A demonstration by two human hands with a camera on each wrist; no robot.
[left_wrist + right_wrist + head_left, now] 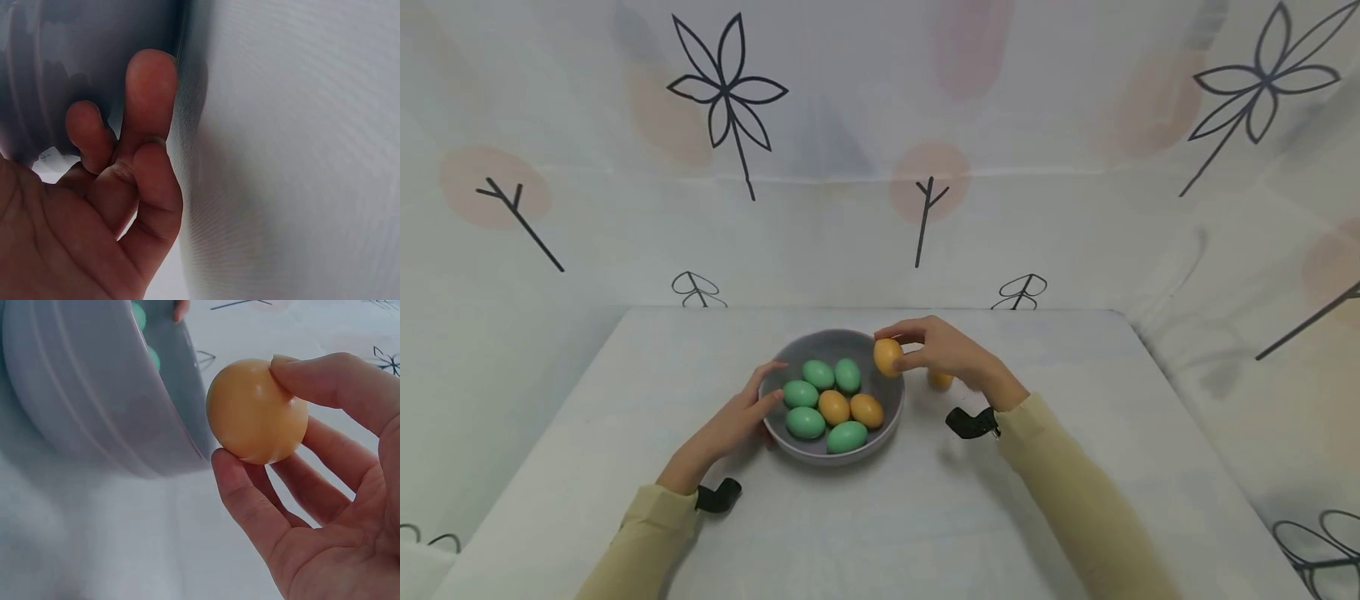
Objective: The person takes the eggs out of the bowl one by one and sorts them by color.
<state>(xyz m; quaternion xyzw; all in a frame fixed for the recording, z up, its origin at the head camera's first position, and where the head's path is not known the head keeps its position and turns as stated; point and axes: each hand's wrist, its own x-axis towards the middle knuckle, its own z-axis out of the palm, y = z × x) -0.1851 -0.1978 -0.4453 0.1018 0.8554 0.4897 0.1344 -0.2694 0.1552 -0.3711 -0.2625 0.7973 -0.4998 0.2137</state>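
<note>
A grey bowl (831, 343) sits on the table, holding several green eggs (806, 422) and two orange-yellow eggs (867, 410). At the bowl's left side my left hand (730, 427) grips the rim, thumb and forefinger over the edge. In the left wrist view, the other fingers (150, 94) bend beside the bowl's outer wall (50, 56). My right hand (951, 350) pinches another orange-yellow egg (256, 412) between thumb and fingertips. That egg is at the bowl's right rim, held up beside the wall in the right wrist view.
One more orange-yellow egg (940, 381) lies on the white-covered table (850, 533) right of the bowl, partly hidden under the right hand. Behind the table hangs a pale cloth (835, 233) with leaf and twig drawings. Each wrist wears a black strap-on piece (972, 422).
</note>
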